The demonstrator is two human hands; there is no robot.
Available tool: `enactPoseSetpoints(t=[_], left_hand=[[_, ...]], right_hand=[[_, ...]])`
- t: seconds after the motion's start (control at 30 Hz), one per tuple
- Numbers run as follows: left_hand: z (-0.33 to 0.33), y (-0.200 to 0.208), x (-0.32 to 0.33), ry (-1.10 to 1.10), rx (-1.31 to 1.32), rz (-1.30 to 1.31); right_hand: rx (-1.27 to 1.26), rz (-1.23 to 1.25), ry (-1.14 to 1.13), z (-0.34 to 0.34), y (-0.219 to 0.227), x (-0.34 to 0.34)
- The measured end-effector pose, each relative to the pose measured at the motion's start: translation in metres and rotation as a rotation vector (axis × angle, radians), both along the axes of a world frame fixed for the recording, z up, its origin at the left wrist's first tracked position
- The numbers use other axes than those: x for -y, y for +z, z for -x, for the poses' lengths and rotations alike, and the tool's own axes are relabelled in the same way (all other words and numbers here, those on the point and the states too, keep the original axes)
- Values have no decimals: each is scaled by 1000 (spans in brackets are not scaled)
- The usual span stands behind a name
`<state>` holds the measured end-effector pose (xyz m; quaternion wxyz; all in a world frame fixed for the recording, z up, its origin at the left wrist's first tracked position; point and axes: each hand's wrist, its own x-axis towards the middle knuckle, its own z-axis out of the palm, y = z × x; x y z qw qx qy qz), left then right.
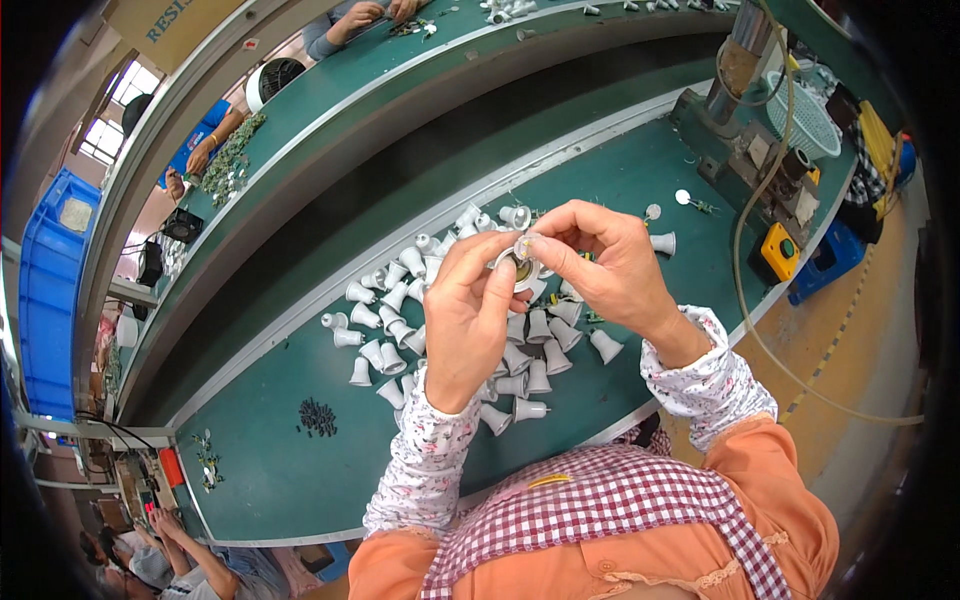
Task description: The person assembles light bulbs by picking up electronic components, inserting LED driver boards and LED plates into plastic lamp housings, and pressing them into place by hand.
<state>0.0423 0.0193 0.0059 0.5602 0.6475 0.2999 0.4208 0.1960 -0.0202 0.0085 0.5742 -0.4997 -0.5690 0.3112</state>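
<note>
Above the middle of the green worktable, my left hand (466, 315) is closed around a white bell-shaped plastic housing (532, 282), its round opening facing up. My right hand (612, 268) pinches a small whitish, see-through part (524, 246) between thumb and forefinger at the rim of that opening. The fingertips hide most of this part, so its kind does not show. Under and around both hands lie many similar white bell-shaped housings (538, 378), some upright, others on their sides.
Small black pieces (318, 418) lie left on the table (270, 470), near wired parts (208, 460). At right stand a metal press (735, 150), a yellow button box (777, 252) and a pale green basket (805, 120); a hose (738, 260) hangs down. Co-workers' hands (200, 155) are beyond.
</note>
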Motion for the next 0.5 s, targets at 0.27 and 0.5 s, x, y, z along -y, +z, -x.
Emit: enactPoseSetpoints(t=[0.27,0.5], left_hand=[[-2,-5,-3,43,127,195],[-4,-16,-7,119,96,-49]], right_hand=[[-454,143,65,5,-6,-3],[-349,141,68,7,-12,-8]])
